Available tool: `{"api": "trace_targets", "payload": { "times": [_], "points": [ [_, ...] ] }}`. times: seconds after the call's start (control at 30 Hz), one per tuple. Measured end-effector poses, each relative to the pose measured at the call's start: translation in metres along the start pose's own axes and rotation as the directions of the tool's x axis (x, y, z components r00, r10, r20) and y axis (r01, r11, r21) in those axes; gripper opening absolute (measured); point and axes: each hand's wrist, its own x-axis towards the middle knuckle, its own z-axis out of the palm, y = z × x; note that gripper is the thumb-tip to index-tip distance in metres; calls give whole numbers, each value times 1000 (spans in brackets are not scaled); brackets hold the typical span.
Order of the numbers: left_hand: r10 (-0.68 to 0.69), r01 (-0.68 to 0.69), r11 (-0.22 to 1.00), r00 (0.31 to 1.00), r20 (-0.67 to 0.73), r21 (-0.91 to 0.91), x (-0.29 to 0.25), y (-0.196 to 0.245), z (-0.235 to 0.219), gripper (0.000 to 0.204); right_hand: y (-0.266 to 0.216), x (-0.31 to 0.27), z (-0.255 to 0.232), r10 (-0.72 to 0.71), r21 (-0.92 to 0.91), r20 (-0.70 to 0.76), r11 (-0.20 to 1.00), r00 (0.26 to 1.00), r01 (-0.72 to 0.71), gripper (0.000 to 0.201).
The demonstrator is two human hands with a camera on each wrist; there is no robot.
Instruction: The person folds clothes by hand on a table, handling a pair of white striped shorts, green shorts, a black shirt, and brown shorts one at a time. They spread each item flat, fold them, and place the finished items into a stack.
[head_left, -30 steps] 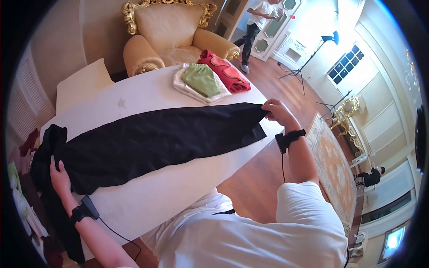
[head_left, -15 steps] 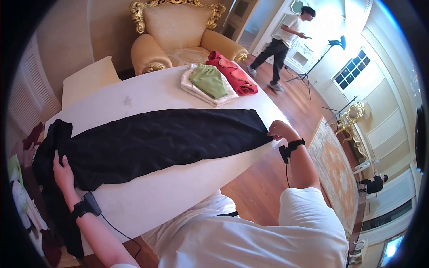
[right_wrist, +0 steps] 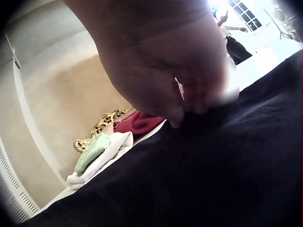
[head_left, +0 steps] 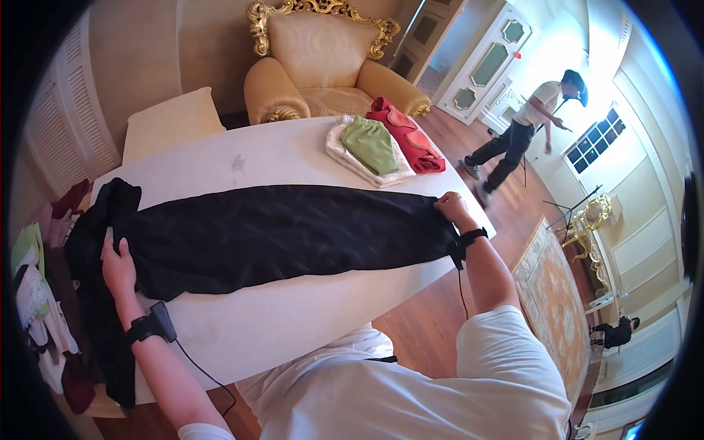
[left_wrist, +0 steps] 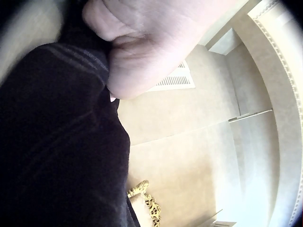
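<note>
A long black garment lies stretched across the white table, its left part bunched and hanging over the table's edge. At its right end, my right hand pinches the far corner of the cloth between thumb and fingers. The right wrist view shows that thumb and fingertips meeting at the black fabric. My left hand holds the garment beside the bunched part, with some fingertips hidden in the cloth. Close up in the left wrist view, a dark fold runs up to the hand.
Folded green and white clothes and a red rolled garment sit at the table's far right. More clothes are heaped at the left. A gold armchair stands behind the table. Someone walks at the back right.
My right hand went from the garment's far right corner to its near corner, then back to the far one. My left hand stays on the cloth. The person behind walked to the right.
</note>
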Motion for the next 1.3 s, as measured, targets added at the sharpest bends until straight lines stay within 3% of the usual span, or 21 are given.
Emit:
{"api": "trace_targets", "payload": {
  "times": [0.23,0.37,0.47,0.57,0.6,0.77,0.9,1.0,1.13,1.2,1.23,1.3],
  "points": [
    [28,-26,998,999,25,-62,2,-4,-1,52,11,1,2,104,40,-146,994,984,-99,25],
    [35,-35,999,999,0,-41,1,-4,-1,55,2,-15,-10,85,-118,-76,989,994,-93,49],
    [14,-14,1000,1000,12,-14,3,-3,-2,62,5,-14,-19,160,-173,60,974,985,-147,75],
    [0,1,998,1000,22,-58,-2,7,-12,71,4,-20,-21,172,-181,97,971,980,-153,91],
    [-7,8,999,1000,21,-42,-5,11,-17,73,-1,-31,-21,137,-261,35,957,990,-123,92],
    [9,-4,999,993,116,-43,-28,54,-51,79,-5,-52,-5,48,-335,-6,941,999,-47,74],
    [119,-85,978,977,178,-189,-25,38,-38,70,-7,-56,5,-27,-365,-67,931,997,1,58],
    [136,-83,965,969,207,-249,-29,47,-43,66,-2,-55,-4,-49,-395,-80,919,996,13,57],
    [168,-155,967,985,45,-203,-25,54,-41,63,25,-42,-17,-62,-386,-164,923,984,-7,53],
    [228,-228,957,973,-23,-181,-20,46,-30,62,32,-42,-16,-152,-384,-187,921,971,70,50],
    [212,-209,958,977,-5,-194,-17,39,-26,61,36,-41,-12,-195,-386,-199,916,960,107,49],
    [186,-174,958,982,31,-228,-11,26,-18,60,28,-49,-13,-118,-355,-228,934,966,31,48]
  ]
}}
